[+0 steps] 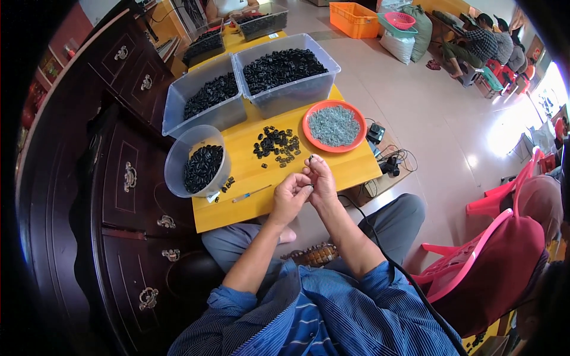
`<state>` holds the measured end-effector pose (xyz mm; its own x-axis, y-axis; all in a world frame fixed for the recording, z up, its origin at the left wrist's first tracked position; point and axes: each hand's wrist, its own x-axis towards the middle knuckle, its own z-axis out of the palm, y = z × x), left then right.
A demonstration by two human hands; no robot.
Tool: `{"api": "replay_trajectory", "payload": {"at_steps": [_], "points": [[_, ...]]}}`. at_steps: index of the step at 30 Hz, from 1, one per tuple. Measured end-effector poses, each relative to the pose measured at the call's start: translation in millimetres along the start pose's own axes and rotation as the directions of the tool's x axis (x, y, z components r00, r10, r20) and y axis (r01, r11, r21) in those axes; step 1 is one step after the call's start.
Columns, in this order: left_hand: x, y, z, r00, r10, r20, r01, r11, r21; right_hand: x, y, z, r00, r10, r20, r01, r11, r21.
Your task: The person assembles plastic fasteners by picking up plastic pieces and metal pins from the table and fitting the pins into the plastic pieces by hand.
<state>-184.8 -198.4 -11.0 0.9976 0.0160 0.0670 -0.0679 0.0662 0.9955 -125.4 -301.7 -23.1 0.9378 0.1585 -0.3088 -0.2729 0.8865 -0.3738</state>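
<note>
Just over the near edge of the yellow table [249,215], my two hands meet with fingertips together. My left hand [289,197] is closed in a pinch, with a small black plastic piece [310,186] at its fingertips. The right hand [322,181] is closed too, and another small black piece [312,158] shows between its thumb and finger. Their exact shape is too small to tell. Beyond my hands lies a loose pile of small black oval pieces [275,142]. To its right sits a red-orange plate [308,132] heaped with small clear-grey pieces [333,126].
A round clear tub [176,178] and two large clear bins [289,105] hold black pieces. A thin pen-like tool [252,193] lies near the table edge. Dark wooden drawers [127,172] crowd the left. A black cable [386,252] passes my right arm; pink chairs [469,255] stand right.
</note>
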Motion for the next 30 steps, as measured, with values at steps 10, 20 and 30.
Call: {"api": "replay_trajectory", "payload": {"at_steps": [10, 20, 30], "points": [[2.2, 31.2, 1.0, 0.985, 0.102, 0.140, -0.141, 0.942, 0.306, -7.4, 3.6, -4.7, 0.997, 0.036, 0.075, -0.034, 0.999, -0.030], [-3.1, 14.8, 1.7, 0.985, 0.042, 0.168, -0.085, 0.962, 0.259, -9.1, -0.5, -5.4, 1.000, 0.026, -0.008, -0.026, 0.997, -0.072], [1.5, 2.8, -16.2, 0.999, -0.004, 0.035, 0.001, 0.996, 0.085, -4.9, -11.1, -9.2, 0.994, -0.047, 0.097, 0.081, 0.919, -0.385]]}}
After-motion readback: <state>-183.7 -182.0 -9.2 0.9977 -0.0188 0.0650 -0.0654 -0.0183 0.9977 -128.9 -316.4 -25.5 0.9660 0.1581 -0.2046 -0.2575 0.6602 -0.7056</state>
